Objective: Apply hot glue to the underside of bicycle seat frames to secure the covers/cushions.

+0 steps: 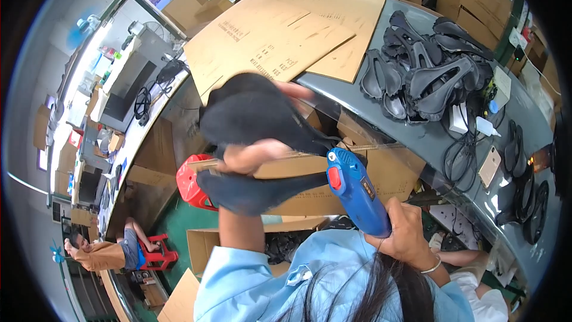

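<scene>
Left hand (253, 156), fingers clamped on two black saddle covers (256, 116). Right hand (406, 232), fingers wrapped around blue glue gun (356, 189), nozzle touching upper cover's narrow end.

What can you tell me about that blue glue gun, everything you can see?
The blue glue gun looks like smooth plastic, with a red trigger on its front and a dark label on its side. Its nozzle end points up and to the left, meeting the narrow tip of the black bike saddle that the left hand holds up. The right hand grips its handle from below. It is held in the air, above open cardboard boxes.
</scene>
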The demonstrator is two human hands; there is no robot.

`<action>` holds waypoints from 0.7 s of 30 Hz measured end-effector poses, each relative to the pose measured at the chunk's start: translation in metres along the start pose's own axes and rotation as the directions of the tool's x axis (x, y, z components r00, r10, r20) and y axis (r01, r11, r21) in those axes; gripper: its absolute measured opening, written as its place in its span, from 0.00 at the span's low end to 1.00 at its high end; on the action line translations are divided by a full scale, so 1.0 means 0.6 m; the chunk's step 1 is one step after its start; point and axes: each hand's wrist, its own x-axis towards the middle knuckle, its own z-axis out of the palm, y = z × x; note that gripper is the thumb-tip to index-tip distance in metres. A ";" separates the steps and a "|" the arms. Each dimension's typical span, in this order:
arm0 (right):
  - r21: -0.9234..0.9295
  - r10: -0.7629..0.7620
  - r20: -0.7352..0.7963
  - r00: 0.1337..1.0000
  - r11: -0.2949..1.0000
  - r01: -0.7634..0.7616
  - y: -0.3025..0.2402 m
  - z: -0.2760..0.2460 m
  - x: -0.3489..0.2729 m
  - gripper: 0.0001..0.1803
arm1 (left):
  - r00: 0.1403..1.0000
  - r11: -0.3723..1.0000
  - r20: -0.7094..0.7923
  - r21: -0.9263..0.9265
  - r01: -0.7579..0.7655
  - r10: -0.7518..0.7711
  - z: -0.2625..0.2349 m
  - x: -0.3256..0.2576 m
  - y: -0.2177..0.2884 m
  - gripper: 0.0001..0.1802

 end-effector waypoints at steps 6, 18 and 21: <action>-0.046 -0.013 0.002 1.000 0.999 0.013 0.002 -0.004 0.008 0.24 | 0.734 0.926 -0.677 -0.309 -0.219 -0.053 0.062 -0.027 -0.032 0.19; 0.075 0.015 0.021 1.000 0.997 -0.017 -0.012 -0.001 0.015 0.22 | 0.750 0.925 -0.661 -0.282 -0.255 0.005 0.108 -0.037 -0.044 0.14; 0.120 0.022 0.018 1.000 0.992 -0.024 -0.016 0.001 0.016 0.22 | 0.791 0.947 -0.611 -0.275 -0.169 -0.036 0.100 -0.053 -0.046 0.14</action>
